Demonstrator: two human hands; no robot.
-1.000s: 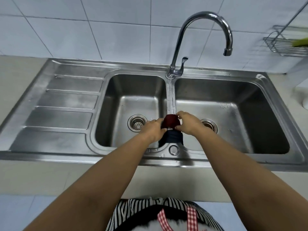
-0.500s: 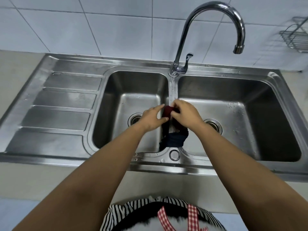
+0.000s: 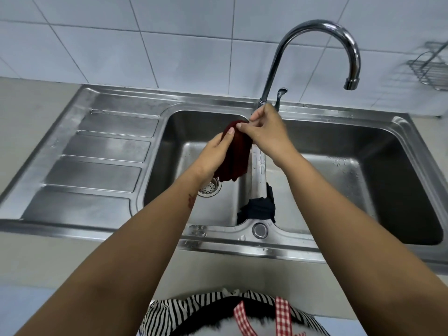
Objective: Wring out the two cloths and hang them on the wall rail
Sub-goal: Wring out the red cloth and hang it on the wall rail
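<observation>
Two cloths, and you hold one: the red cloth hangs between your hands above the left basin, left hand clasped on its side, right hand pinching its top edge. The dark cloth lies draped over the divider, untouched. You look set to wring; next, grip both ends firmly and twist over the basin.

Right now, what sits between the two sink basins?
In the head view, a steel divider ridge, with a dark blue cloth draped over its near end.
</observation>
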